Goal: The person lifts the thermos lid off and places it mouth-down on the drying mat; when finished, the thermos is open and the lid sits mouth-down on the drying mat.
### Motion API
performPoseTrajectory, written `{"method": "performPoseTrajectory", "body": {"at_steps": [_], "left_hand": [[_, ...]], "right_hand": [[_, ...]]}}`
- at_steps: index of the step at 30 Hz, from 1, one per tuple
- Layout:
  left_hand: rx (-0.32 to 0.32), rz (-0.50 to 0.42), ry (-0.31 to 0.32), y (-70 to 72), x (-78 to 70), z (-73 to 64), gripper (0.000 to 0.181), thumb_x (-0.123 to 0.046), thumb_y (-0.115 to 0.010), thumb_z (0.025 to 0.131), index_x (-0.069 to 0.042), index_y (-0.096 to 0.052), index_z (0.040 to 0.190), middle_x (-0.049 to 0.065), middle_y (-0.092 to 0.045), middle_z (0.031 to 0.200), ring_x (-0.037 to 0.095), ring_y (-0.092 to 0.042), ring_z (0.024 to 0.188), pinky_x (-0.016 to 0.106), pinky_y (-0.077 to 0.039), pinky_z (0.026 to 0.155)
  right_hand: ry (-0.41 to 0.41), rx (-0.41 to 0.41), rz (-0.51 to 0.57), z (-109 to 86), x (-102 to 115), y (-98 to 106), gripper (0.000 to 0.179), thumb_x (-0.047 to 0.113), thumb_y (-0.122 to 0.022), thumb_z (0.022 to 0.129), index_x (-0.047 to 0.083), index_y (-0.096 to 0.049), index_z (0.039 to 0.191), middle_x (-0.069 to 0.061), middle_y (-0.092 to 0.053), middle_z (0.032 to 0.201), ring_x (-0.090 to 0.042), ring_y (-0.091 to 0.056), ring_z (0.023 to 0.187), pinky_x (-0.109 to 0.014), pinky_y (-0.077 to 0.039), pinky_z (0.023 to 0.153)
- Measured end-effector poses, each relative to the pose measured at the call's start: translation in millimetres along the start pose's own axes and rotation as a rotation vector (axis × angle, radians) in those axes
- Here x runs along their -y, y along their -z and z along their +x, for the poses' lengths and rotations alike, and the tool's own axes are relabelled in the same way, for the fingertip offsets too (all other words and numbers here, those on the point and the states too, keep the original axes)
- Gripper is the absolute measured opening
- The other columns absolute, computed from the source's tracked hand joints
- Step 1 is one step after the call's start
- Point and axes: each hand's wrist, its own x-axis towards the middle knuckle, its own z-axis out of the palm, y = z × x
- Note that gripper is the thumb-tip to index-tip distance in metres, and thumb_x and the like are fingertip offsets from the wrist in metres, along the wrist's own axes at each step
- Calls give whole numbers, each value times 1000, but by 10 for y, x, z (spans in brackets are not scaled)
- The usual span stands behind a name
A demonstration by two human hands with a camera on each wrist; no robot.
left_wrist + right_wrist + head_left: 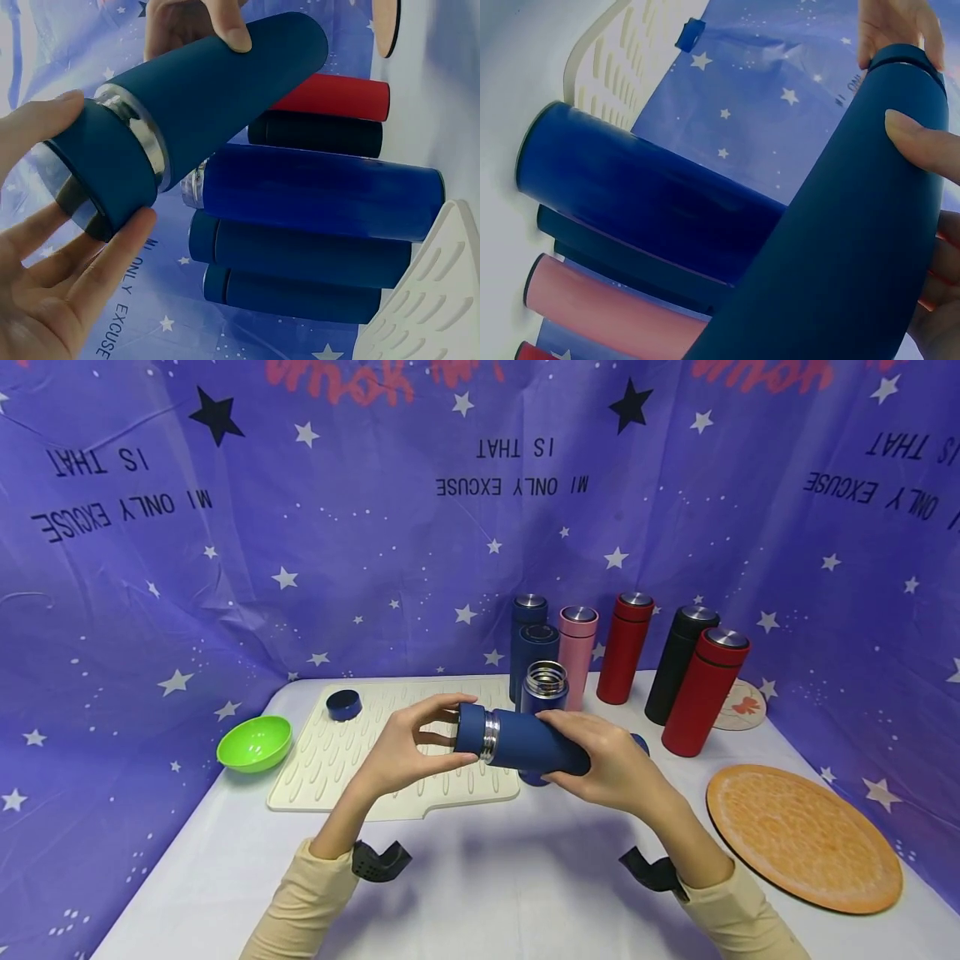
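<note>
A dark blue thermos flask (528, 742) lies sideways in the air between both hands, over the front of the table. My right hand (611, 762) grips its body near the base, thumb on one side and fingers on the other. At the top end my left hand (408, 745) pinches the blue cap (105, 169) between thumb and fingers. A silver band of the metal neck (142, 135) shows between cap and body. Right behind it stands a glossy blue flask (546, 693) with no lid, its steel mouth exposed. A loose blue cap (343, 703) rests on the white drying mat (322, 777).
Two capped blue flasks (538, 643), a pink flask (578, 652), two red flasks (705, 693) and a black flask (678, 660) stand at the back right. A green bowl (255, 745) sits left, an orange round mat (802, 835) right. A patterned disc (741, 706) lies behind the front red flask.
</note>
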Motion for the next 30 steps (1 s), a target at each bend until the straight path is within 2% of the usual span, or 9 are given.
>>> {"method": "performPoseTrajectory", "body": {"at_steps": [5, 9, 14, 17, 20, 23, 27, 30], "left_hand": [[-24, -3, 60, 70, -18, -19, 63, 0, -80, 76, -1, -54, 133, 14, -59, 125, 33, -61, 105, 37, -57, 81], [-37, 14, 68, 134, -14, -38, 64, -2, -79, 77, -1, -52, 135, 14, -58, 126, 32, -61, 105, 35, -57, 83], [-60, 35, 47, 217, -7, -38, 66, -1, -80, 76, -2, -52, 136, 13, -56, 130, 32, -61, 105, 36, -56, 84], [-61, 64, 40, 270, 6, -36, 68, 0, -82, 74, 0, -52, 135, 17, -55, 131, 33, -61, 106, 41, -56, 84], [-58, 105, 61, 319, 49, -28, 67, -1, -83, 73, 1, -53, 133, 19, -56, 127, 34, -61, 105, 43, -56, 84], [-56, 151, 96, 368, 174, -17, 66, -2, -84, 72, -1, -54, 131, 19, -58, 124, 35, -61, 104, 44, -56, 83], [-55, 208, 122, 449, 522, -2, 67, -7, -85, 72, -6, -55, 132, 16, -58, 124, 35, -61, 105, 45, -56, 83], [-53, 245, 142, 516, 761, 6, 68, -13, -86, 72, -10, -56, 133, 14, -57, 127, 32, -60, 107, 45, -56, 84]], "right_hand": [[-35, -9, 12, -12, -13, 38, 73, 21, -90, 65, 7, -59, 130, -10, -64, 122, -26, -62, 109, -46, -52, 91], [-82, -34, 56, -44, -61, 79, 76, 21, -92, 63, 9, -59, 131, -9, -65, 121, -27, -64, 105, -45, -54, 87], [-81, -87, 80, -94, -129, 108, 81, 21, -93, 61, 11, -58, 134, -9, -64, 123, -28, -64, 106, -45, -55, 85], [-85, -140, 77, -132, -171, 120, 84, 20, -94, 59, 12, -58, 135, -7, -65, 123, -25, -64, 106, -38, -55, 87], [-105, -196, 105, -178, -211, 140, 85, 14, -94, 58, 9, -57, 135, -7, -65, 122, -21, -64, 108, -27, -52, 90], [-150, -244, 204, -238, -244, 174, 83, 3, -92, 58, 4, -57, 134, -11, -65, 122, -14, -62, 111, -20, -48, 93], [-254, -303, 312, -317, -271, 226, 82, -7, -89, 58, 1, -57, 133, -16, -64, 121, -5, -60, 112, -19, -45, 95], [-348, -335, 320, -352, -300, 248, 79, -6, -88, 62, 3, -56, 134, -16, -64, 122, -2, -59, 111, -17, -43, 98]]}}
